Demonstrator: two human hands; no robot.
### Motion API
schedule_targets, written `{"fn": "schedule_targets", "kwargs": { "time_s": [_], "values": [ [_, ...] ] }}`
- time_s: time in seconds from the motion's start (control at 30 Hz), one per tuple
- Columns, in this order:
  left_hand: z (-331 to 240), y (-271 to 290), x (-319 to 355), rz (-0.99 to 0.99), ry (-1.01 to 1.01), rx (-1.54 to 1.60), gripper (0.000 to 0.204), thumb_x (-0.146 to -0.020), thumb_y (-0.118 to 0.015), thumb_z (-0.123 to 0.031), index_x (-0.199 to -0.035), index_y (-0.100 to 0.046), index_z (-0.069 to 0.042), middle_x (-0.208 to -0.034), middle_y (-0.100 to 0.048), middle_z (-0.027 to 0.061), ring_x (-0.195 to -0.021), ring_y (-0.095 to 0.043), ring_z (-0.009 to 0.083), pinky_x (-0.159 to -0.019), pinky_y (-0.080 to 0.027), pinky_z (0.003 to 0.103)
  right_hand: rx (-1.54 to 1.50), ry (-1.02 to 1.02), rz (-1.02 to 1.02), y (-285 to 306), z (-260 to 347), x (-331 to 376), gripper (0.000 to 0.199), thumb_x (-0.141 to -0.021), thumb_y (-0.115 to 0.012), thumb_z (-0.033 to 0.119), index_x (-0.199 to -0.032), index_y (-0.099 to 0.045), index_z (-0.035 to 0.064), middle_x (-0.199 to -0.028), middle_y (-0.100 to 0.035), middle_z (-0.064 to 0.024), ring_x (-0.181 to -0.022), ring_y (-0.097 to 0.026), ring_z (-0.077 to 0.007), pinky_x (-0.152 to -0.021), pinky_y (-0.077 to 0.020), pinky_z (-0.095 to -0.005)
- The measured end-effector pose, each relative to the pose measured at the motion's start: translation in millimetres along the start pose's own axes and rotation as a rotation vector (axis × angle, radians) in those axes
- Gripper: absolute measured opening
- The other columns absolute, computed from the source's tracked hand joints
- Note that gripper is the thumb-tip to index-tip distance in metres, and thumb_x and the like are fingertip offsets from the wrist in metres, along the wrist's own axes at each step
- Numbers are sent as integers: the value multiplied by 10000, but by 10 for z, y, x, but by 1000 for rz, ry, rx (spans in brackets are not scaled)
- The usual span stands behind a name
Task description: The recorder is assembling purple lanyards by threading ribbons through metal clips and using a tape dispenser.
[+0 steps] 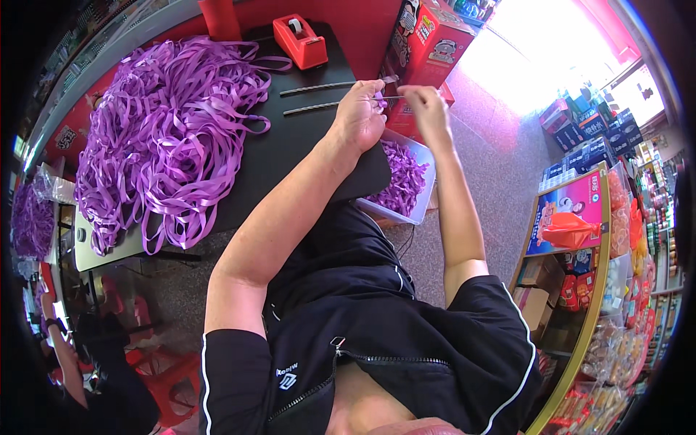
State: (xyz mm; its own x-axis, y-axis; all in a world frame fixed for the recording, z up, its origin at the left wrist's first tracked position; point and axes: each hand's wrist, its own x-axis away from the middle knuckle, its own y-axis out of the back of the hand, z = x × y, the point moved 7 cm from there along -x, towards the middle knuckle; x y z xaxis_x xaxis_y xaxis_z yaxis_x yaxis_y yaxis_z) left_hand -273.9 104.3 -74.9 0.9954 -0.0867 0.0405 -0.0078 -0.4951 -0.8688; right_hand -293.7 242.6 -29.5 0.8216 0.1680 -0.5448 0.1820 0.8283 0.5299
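Honestly, the purple ribbon heap [167, 138], left of the bin [429, 183], spills to the counter's [290, 145] near edge, so a snagged loop could drag others off. My left hand [360, 116], just beyond the bin, is curled on a purple strip [379, 101] beside twisted metal rods [312, 110]; a loose grip might let them slip. My right hand [428, 105]'s fingertips are bunched together, can't tell on what. Roomiest side: the floor [486, 188] right of the bin.
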Motion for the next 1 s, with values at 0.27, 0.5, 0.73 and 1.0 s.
{"fn": "schedule_targets", "kwargs": {
  "time_s": [0.27, 0.5, 0.73, 1.0],
  "values": [
    [-27, -68, 114, -25, 20, -35, 421, -877, -605, -196, -1213, -402, -44, -1406, -280, 246, -1332, -254, 329, -1129, -101, 450, -515, -283, 549, -161, 362, -433, 366, -919, -568, 371, -1018, -698, 44, -965, -665, -26, -1004, -555, -124, -958, -357, -306],
    [-16, -116, 148, 3, 52, -29, 651, -857, -628, -219, -1371, -286, -13, -1506, -8, 295, -1428, 2, 357, -1143, 20, 450, -457, -183, 747, -261, 323, -473, 259, -855, -677, 280, -958, -707, 44, -914, -676, -27, -915, -576, -99, -873, -394, -252],
    [-57, -201, 214, 91, 88, -9, 594, -899, -547, -336, -1378, -286, -101, -1502, 20, 314, -1428, 13, 360, -1131, 72, 468, -470, -253, 636, -209, 197, -500, 237, -842, -689, 268, -961, -696, 64, -886, -657, 9, -850, -552, -71, -805, -385, -237],
    [-98, -178, 237, -21, 60, 72, 609, -899, -441, -550, -1344, -320, -151, -1467, -42, 374, -1398, -30, 454, -1112, 102, 518, -403, -324, 753, -505, -148, -472, 225, -841, -670, 313, -947, -700, 117, -845, -631, 53, -783, -502, -49, -733, -344, -232]
  ]
}}
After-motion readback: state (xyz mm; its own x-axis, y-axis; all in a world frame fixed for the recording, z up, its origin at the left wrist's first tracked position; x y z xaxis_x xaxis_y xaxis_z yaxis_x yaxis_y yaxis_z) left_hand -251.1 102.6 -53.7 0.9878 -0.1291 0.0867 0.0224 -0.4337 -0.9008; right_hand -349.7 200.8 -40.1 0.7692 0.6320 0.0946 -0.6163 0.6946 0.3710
